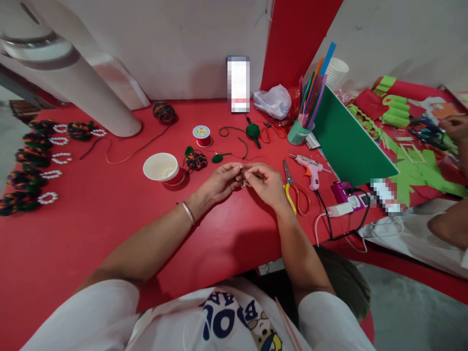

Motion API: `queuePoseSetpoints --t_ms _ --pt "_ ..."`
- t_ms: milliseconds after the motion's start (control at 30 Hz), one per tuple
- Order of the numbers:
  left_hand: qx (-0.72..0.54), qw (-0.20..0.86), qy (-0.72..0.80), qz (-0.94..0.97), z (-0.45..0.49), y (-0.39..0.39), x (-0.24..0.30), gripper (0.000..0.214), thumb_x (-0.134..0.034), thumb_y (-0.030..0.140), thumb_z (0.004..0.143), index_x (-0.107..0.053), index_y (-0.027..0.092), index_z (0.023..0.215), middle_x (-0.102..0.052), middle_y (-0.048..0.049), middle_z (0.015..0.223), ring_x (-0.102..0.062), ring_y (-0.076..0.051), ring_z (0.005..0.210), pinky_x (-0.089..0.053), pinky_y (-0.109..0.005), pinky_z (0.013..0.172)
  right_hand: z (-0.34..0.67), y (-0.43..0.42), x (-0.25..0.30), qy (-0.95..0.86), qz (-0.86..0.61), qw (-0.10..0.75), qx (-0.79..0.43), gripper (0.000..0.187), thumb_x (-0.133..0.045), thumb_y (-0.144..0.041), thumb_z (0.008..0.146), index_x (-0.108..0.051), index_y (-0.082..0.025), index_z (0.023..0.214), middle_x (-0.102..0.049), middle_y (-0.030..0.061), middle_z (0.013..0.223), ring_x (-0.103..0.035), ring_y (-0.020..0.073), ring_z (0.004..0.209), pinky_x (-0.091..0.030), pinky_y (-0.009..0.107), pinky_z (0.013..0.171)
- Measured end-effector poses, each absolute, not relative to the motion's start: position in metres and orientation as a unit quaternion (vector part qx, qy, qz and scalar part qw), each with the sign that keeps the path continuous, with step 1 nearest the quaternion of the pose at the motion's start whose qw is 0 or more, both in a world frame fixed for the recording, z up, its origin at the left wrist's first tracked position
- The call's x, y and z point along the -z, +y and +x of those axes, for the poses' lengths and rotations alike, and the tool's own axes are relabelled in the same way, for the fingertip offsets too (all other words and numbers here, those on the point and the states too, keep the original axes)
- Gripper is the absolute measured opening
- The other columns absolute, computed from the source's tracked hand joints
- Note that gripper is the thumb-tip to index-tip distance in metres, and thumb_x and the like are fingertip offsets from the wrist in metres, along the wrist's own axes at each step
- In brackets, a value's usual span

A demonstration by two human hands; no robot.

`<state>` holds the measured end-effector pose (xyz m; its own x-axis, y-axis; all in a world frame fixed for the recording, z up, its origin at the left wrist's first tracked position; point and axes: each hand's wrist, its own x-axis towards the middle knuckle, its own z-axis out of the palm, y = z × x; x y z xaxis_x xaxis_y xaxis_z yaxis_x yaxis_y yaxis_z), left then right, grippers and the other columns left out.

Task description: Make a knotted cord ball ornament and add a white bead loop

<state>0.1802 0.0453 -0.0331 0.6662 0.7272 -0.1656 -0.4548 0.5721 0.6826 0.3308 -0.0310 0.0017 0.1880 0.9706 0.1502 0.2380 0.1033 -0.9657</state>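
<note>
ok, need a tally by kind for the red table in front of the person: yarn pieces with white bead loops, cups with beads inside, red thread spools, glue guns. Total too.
Bead-looped yarn pieces: 6
Cup with beads: 1
Red thread spool: 1
Glue gun: 1
Total: 9

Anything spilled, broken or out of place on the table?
No spill or breakage that I can see. One beaded yarn bundle sits right of the column of five similar bundles, breaking the line; maybe deliberate.
</note>
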Motion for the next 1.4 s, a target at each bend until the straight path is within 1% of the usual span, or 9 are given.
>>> queuePoseSetpoints --t_ms 200,533,800,1000,1133,1200,1267,1333,1400 --pt "-0.342 0.856 0.216 0.323 0.18 0.045 0.032 0.033 -0.095 0.035 0.069 -0.073 0.014 0.08 -0.056 0.0026 0.06 -0.053 -0.008 0.052 -0.046 -0.019 0.05 0.332 -0.031 -0.001 -0.539 -0.568 0.514 -0.35 0.015 -0.067 -0.036 0.089 -0.071 -0.023 0.082 -0.076 0.0062 0.111 -0.072 0.019 0.099 -0.059 0.03 0.077" --pt "-0.344 0.859 0.21 0.316 0.18 0.046 0.033 0.032 -0.095 0.033 0.069 -0.072 0.014 0.08 -0.058 0.0022 0.061 -0.053 -0.007 0.052 -0.046 -0.019 0.052 0.332 -0.032 -0.005 -0.551 -0.568 0.509 -0.338 0.013 -0.067 -0.034 0.088 -0.071 -0.024 0.08 -0.076 0.0062 0.11 -0.072 0.02 0.099 -0.059 0.032 0.079" --pt "-0.342 0.851 0.222 0.332 0.18 0.044 0.032 0.033 -0.095 0.034 0.069 -0.073 0.013 0.08 -0.057 0.0018 0.059 -0.052 -0.008 0.05 -0.041 -0.019 0.046 0.333 -0.031 -0.005 -0.572 -0.565 0.508 -0.31 0.014 -0.066 -0.031 0.09 -0.07 -0.024 0.079 -0.076 0.006 0.104 -0.071 0.0195 0.097 -0.057 0.032 0.081" --pt "-0.343 0.839 0.243 0.345 0.181 0.042 0.03 0.035 -0.097 0.036 0.065 -0.075 0.012 0.079 -0.06 0.0001 0.06 -0.055 -0.01 0.053 -0.043 -0.02 0.047 0.334 -0.03 -0.006 -0.589 -0.578 0.491 -0.278 0.014 -0.065 -0.029 0.091 -0.07 -0.023 0.079 -0.075 0.0059 0.099 -0.07 0.019 0.092 -0.056 0.032 0.08" --pt "-0.367 0.819 0.27 0.349 0.183 0.038 0.025 0.032 -0.096 0.034 0.062 -0.075 0.012 0.073 -0.06 0.0001 0.056 -0.052 -0.009 0.051 -0.041 -0.02 0.047 0.334 -0.031 -0.005 -0.606 -0.578 0.482 -0.26 0.012 -0.064 -0.028 0.092 -0.07 -0.023 0.082 -0.075 0.0048 0.095 -0.07 0.0175 0.088 -0.056 0.03 0.078" --pt "-0.383 0.805 0.287 0.35 0.184 0.036 0.023 0.029 -0.094 0.032 0.06 -0.074 0.013 0.068 -0.059 0.0003 0.054 -0.049 -0.008 0.048 -0.04 -0.021 0.046 0.334 -0.031 -0.004 -0.603 -0.58 0.481 -0.264 0.008 -0.065 -0.028 0.091 -0.071 -0.022 0.089 -0.075 0.0039 0.093 -0.07 0.016 0.081 -0.056 0.028 0.073" --pt "-0.396 0.793 0.301 0.351 0.186 0.034 0.022 0.026 -0.092 0.029 0.058 -0.072 0.013 0.065 -0.06 -0.0002 0.055 -0.048 -0.008 0.047 -0.039 -0.022 0.046 0.334 -0.032 -0.004 -0.599 -0.582 0.48 -0.27 0.011 -0.066 -0.027 0.089 -0.073 -0.022 0.097 -0.076 0.0037 0.095 -0.07 0.0148 0.076 -0.056 0.027 0.069" --pt "-0.401 0.785 0.31 0.356 0.187 0.032 0.023 0.025 -0.089 0.028 0.058 -0.071 0.013 0.064 -0.061 -0.001 0.056 -0.049 -0.009 0.048 -0.039 -0.022 0.045 0.336 -0.033 -0.003 -0.609 -0.578 0.475 -0.264 0.014 -0.066 -0.027 0.09 -0.074 -0.022 0.101 -0.077 0.0044 0.097 -0.071 0.015 0.077 -0.056 0.027 0.072" --pt "-0.408 0.778 0.316 0.358 0.189 0.03 0.025 0.025 -0.089 0.029 0.058 -0.07 0.014 0.064 -0.061 -0.001 0.056 -0.048 -0.009 0.047 -0.038 -0.022 0.045 0.339 -0.033 -0.002 -0.627 -0.579 0.462 -0.242 0.015 -0.064 -0.024 0.09 -0.076 -0.022 0.098 -0.078 0.0045 0.095 -0.071 0.0159 0.08 -0.056 0.028 0.076"
